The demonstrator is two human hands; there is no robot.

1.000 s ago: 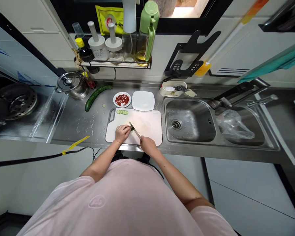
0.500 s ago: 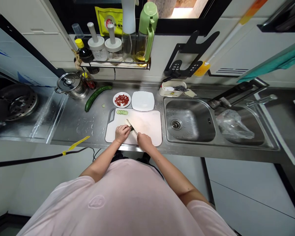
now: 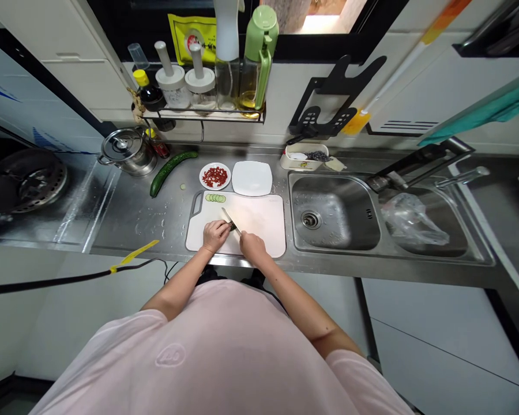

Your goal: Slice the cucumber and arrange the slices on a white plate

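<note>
On the white cutting board (image 3: pixel 266 222), my left hand (image 3: pixel 216 235) has its fingers closed on a small dark green piece (image 3: pixel 232 226), mostly covered by the fingers and the blade. My right hand (image 3: pixel 253 248) grips the handle of a knife (image 3: pixel 231 220), whose blade points up and left beside that piece. Several pale green cucumber slices (image 3: pixel 215 198) lie in an overlapping row at the board's upper left. Behind the board are a white plate of chopped red pieces (image 3: pixel 214 176) and a bare white square plate (image 3: pixel 251 178).
A whole cucumber (image 3: pixel 168 173) and a steel pot (image 3: pixel 130 151) are at the left. A double sink (image 3: pixel 335 213) lies right of the board, with a plastic bag (image 3: pixel 413 222) in its right basin. Bottles and jars stand on a shelf (image 3: pixel 203 115) above.
My right hand has shifted very slightly left with the knife. My left hand stays in nearly the same place on the dark green piece.
</note>
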